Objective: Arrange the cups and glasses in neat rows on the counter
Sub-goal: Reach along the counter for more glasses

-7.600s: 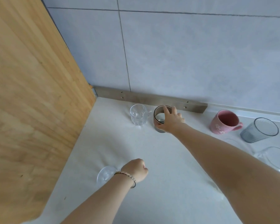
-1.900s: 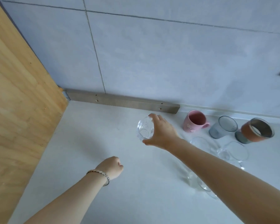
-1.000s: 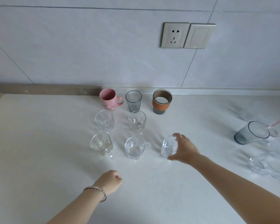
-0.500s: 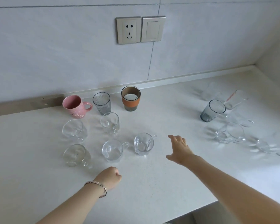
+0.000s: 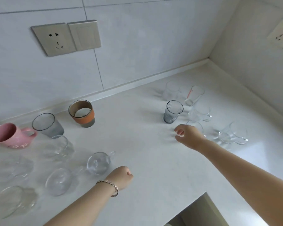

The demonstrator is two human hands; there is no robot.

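On the left of the white counter stand rows: a pink mug, a grey ribbed glass, an orange-banded cup, and several clear glass mugs in front, the nearest one just beyond my left hand. At the right sit a second grey ribbed glass and several scattered clear glasses. My right hand hovers with fingers loosely spread, in front of a clear glass, holding nothing. My left hand rests as a fist on the counter.
The counter's front edge steps back at the lower right. Walls close the back and the right side, forming a corner. A socket and switch plate sits on the back wall, another socket on the right wall.
My right hand let go of the clear mug in the front row and travelled right toward the scattered glasses. The view swung right. My left fist stayed put.
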